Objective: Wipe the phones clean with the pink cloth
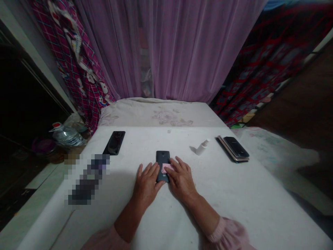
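- A table (140,139) is covered by a white cloth, with a floral pattern shown on the far part.
- The far side is closed off by purple curtains (187,48); a checked magenta cloth (67,34) is hung at the left, a red-and-dark cloth (270,59) at the right.
- A large clear bottle (67,134) with a red cap is seen beyond the table's left edge.
- A dark phone (162,157) is laid back-up on the table, between the two hands.
- Its left edge is touched by the fingers of the left hand (147,184), and its lower end by the thumb — the hand is spread, not closed around it.
- A pink cloth (164,167) is held against the phone's back under the right hand (183,178); whether it is pinched or only pressed cannot be told.
- Counted: one phone between the hands, one pink cloth, one white spray bottle (202,148) standing to the right, one black phone (118,140) to the left.
- At the far right, a phone stack (235,147) is set down — at least two.
- One area (87,182) at the left is blurred into blocks.
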`<state>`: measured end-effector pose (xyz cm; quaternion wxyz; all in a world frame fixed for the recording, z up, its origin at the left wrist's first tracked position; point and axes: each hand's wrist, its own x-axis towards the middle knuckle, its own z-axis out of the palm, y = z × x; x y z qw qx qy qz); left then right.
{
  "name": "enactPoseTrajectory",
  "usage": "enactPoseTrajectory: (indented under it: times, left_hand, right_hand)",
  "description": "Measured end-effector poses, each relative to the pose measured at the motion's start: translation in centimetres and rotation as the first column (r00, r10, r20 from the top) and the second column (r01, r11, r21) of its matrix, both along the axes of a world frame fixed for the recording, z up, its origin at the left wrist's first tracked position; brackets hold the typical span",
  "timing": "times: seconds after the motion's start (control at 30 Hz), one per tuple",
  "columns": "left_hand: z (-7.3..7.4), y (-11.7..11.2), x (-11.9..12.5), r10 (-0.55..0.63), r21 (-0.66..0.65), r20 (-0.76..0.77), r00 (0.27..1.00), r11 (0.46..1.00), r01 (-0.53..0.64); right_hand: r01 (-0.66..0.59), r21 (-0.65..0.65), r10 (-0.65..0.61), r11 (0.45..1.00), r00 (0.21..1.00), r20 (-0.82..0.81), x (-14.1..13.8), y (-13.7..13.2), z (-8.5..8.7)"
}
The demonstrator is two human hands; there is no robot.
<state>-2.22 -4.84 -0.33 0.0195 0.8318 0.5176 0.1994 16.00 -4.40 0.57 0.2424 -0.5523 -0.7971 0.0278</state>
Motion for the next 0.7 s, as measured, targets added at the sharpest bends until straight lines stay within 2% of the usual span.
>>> enactPoseTrajectory:
  times: [0.1, 0.3, 0.4, 0.5, 0.7]
  left_hand:
    - [0.1, 0.1, -0.1, -0.025, 0.012, 0.001, 1.000, 1.000, 0.025]
    - [0.5, 0.2, -0.1, -0.029, -0.016, -0.006, 1.000, 0.999, 0.028]
    - [1.0, -0.1, 0.0, -0.012, -0.036, -0.008, 1.000, 0.999, 0.011]
    - [1.3, -0.3, 0.2, 0.015, -0.039, -0.025, 1.000, 0.999, -0.016]
    - [1.5, -0.4, 0.3, 0.012, -0.030, -0.033, 0.999, 0.999, -0.013]
  right_hand:
    - [0.015, -0.025, -0.015, 1.000, 1.000, 0.013, -0.2, 1.1, 0.3]
    - [0.083, -0.120, -0.079, 0.989, 0.996, 0.038, -2.0, 6.4, 1.4]
    - [0.114, -0.134, -0.110, 0.984, 0.993, 0.033, -2.9, 7.8, 1.8]
    - [0.109, -0.115, -0.108, 0.987, 0.994, 0.014, -3.1, 7.1, 1.5]
    - [0.036, -0.043, -0.038, 0.998, 0.999, -0.034, -1.6, 3.1, -0.5]
